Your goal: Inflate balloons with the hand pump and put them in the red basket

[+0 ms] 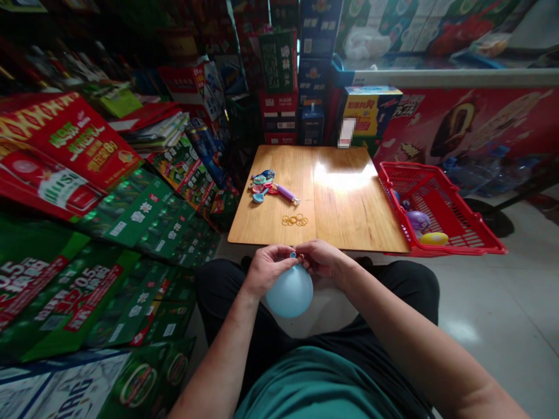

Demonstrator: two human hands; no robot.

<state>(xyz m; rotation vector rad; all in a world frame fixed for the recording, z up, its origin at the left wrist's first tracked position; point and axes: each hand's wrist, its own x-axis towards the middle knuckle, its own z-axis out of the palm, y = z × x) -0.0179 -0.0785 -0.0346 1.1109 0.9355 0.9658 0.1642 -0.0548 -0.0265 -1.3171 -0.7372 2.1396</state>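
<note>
A light blue inflated balloon (289, 292) hangs below my two hands, in front of the table's near edge. My left hand (271, 265) pinches its neck from the left, and the pale rim of the mouth shows above the fingertips. From the other side, my right hand (322, 258) is closed at the same neck; whether a rubber band is in its fingers I cannot make out. On the wooden table (349, 215) lies a small heap of rubber bands (294, 220). Behind it are several uninflated balloons (262, 181) and a purple hand pump (286, 193).
A red plastic basket (458, 203) with a purple balloon (418, 220) and a yellow balloon (434, 238) stands right of the table. Stacked green cartons (144, 218) line the left side. More boxes (279, 110) rise behind the table, beside a chest freezer (471, 116).
</note>
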